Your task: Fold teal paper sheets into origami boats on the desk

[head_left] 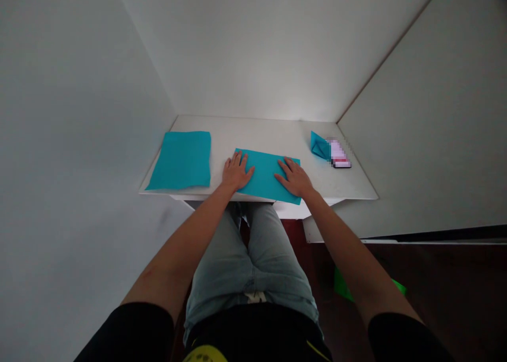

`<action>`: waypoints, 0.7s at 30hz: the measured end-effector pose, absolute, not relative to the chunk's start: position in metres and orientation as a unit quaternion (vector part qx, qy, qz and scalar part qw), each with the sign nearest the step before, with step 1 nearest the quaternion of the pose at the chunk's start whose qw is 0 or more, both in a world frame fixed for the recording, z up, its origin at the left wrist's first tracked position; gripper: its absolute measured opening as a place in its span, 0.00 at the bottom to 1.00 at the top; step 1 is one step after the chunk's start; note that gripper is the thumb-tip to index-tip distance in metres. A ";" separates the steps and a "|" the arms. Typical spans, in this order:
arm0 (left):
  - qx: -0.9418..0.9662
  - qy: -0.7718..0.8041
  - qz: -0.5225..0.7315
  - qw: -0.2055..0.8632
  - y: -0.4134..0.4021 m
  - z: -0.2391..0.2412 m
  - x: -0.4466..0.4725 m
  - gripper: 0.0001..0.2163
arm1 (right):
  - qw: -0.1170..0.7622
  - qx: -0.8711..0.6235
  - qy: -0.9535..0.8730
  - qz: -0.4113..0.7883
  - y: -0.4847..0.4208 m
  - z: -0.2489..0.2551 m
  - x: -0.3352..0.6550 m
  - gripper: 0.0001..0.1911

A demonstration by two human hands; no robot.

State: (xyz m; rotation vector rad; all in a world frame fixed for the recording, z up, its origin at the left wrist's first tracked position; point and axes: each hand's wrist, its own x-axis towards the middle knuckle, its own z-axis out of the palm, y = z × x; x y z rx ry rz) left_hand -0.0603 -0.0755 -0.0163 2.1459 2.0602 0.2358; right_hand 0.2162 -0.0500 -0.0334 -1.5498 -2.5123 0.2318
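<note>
A blue sheet of paper (264, 174) lies flat on the white table in front of me, its long side running left to right. My left hand (237, 172) rests on its left end with the fingers spread. On the right end lies my right hand (295, 178), palm down and fingers apart. Both hands press on the paper rather than grip it. The paper's front edge reaches the table's front edge, and its right corner hangs slightly past it.
Another, larger blue sheet (182, 160) covers the table's left part. At the right, a folded blue paper piece (320, 146) touches a phone (339, 155) with a blurred screen. White walls enclose the table (253, 127). A green object (343, 285) sits on the dark floor.
</note>
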 end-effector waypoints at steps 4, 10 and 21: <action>0.706 0.700 0.077 0.073 -0.064 -0.018 -0.064 0.38 | 0.085 -0.518 -0.848 0.074 -0.043 -0.032 0.224 0.47; 0.685 0.719 0.094 0.062 -0.065 -0.019 -0.059 0.41 | 0.086 -0.514 -0.851 0.073 -0.026 -0.038 0.229 0.47; 0.853 0.510 0.093 0.060 -0.106 -0.015 -0.071 0.36 | 0.104 -0.524 -0.841 0.083 -0.025 -0.038 0.227 0.45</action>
